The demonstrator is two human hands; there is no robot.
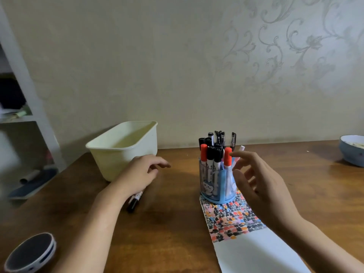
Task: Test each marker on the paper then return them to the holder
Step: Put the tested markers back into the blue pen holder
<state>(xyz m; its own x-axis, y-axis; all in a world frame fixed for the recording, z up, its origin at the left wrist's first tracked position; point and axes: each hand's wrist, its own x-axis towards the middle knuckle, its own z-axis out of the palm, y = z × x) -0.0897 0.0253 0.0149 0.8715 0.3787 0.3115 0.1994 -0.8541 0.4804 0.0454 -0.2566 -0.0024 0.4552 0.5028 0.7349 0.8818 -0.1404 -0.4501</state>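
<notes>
A clear blue holder (216,186) stands on the far end of the paper (254,251) and is packed with several upright markers, red-capped (227,156) and black-capped (210,153). The paper's far part is covered with small coloured test marks (230,219); its near part is white. My right hand (258,184) hovers just right of the holder, fingers spread and relaxed, fingertips close to the red cap, holding nothing. My left hand (143,172) hangs over the table left of the holder, fingers loosely bent, empty. A black-capped marker (135,201) lies on the table, partly hidden under my left wrist.
A cream plastic tub (122,148) stands at the back left against the wall. A round black-topped disc (29,253) sits at the near left corner. A pale blue bowl (352,152) is at the far right edge. A white shelf (21,117) stands left of the table.
</notes>
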